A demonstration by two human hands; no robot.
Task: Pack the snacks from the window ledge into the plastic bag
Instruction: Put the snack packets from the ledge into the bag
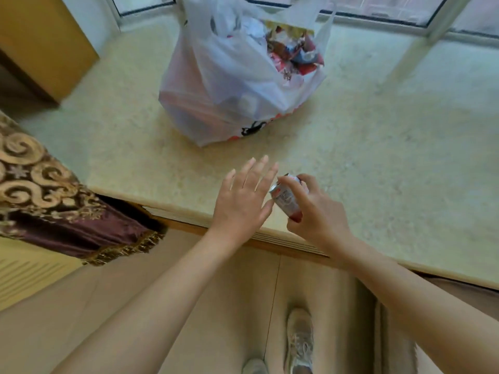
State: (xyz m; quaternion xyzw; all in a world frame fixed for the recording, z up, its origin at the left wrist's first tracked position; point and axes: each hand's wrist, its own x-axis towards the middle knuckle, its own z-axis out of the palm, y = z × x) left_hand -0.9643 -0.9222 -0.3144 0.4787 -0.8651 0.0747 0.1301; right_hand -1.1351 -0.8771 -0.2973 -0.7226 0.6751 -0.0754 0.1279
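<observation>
Fingers of the right hand (314,209) are wrapped round a small red-and-white can (286,198), tilted over the near edge of the window ledge (378,147). The left hand (243,198) is spread flat and empty, thumb just touching the can. Risk, as I judge it: a slip here drops the can past the edge to the floor. Further back, the plastic bag (229,85) stands full of wrappers, its mouth slack; pushing the can in one-handed could topple or collapse it.
</observation>
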